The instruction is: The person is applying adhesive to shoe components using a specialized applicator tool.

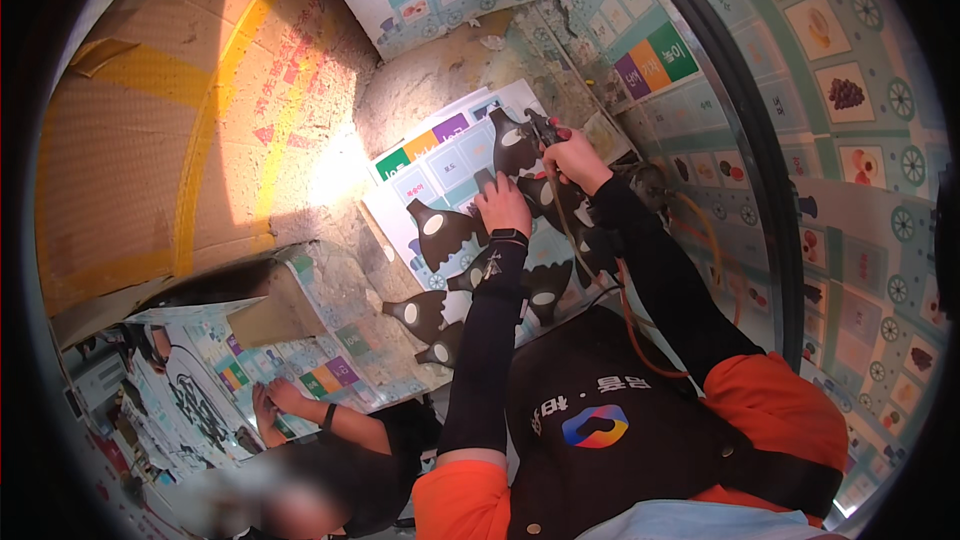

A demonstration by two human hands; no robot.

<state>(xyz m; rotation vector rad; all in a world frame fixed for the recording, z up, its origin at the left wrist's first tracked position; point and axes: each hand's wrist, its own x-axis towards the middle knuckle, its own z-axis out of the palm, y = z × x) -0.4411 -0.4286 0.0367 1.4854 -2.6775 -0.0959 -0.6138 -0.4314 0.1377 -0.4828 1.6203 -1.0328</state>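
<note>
My right hand (577, 162) is closed around the handle of a dark blow gun (541, 127), with a tan hose trailing below it. The nozzle end is beside a dark brown bell-shaped plastic part (514, 146) with a pale oval on it. My left hand (503, 208) has its fingers bent around the narrow neck of another such part (485, 180), mostly hidden beneath the hand. Several more of these brown parts lie about, one (434, 233) left of my left hand and another (417, 313) nearer me. They rest on a printed sheet of board (393, 190).
A large taped cardboard box (270, 120) stands at the left. Printed panels (860, 90) and a dark post (765, 155) flank the right side. An orange hose (640, 330) hangs by my right forearm. Another person's hands (280, 402) work at the lower left.
</note>
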